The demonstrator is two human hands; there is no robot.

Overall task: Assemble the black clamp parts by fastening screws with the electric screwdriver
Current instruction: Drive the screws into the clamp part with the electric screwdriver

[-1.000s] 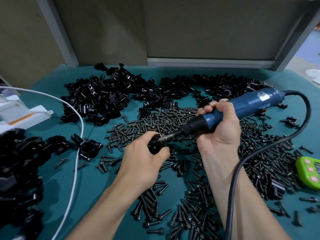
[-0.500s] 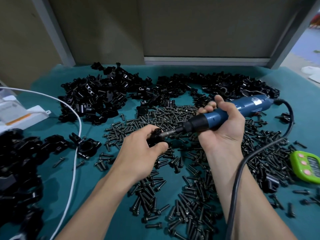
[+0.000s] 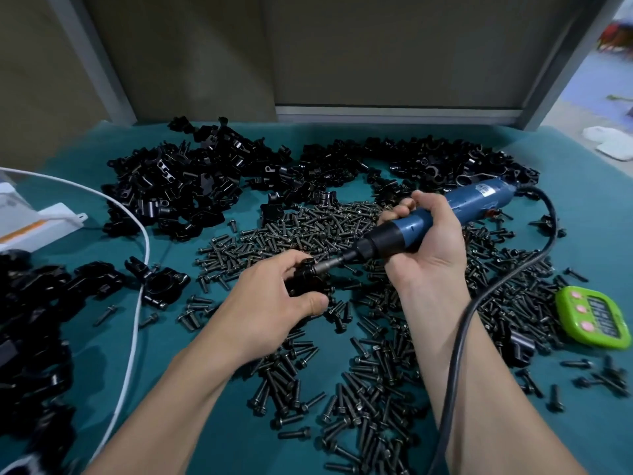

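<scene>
Black and small, the clamp (image 3: 305,281) sits in the left hand (image 3: 274,303) just above the table (image 3: 205,423), with fingers and thumb curled round it so that most of it is hidden. The right hand (image 3: 424,245) wraps fully round the blue electric screwdriver (image 3: 476,202), close behind its black nose.

The tool's long axis slopes from upper right down to lower left, and its metal bit (image 3: 329,265) meets the side of the clamp that faces right; the screw under it cannot be made out. The clamp lies left of and slightly below the right hand's grip, straight along the bit, so the push probably has to follow that line while the left hand braces against it.

Teal cloth covers the table. Loose screws (image 3: 308,228) are strewn under both hands, and heaps of clamp parts (image 3: 185,190) lie behind. A black cord (image 3: 459,337) trails past the right forearm, a green timer (image 3: 592,317) lies to the right and a white cable (image 3: 137,320) to the left. Grey panels close off the back.
</scene>
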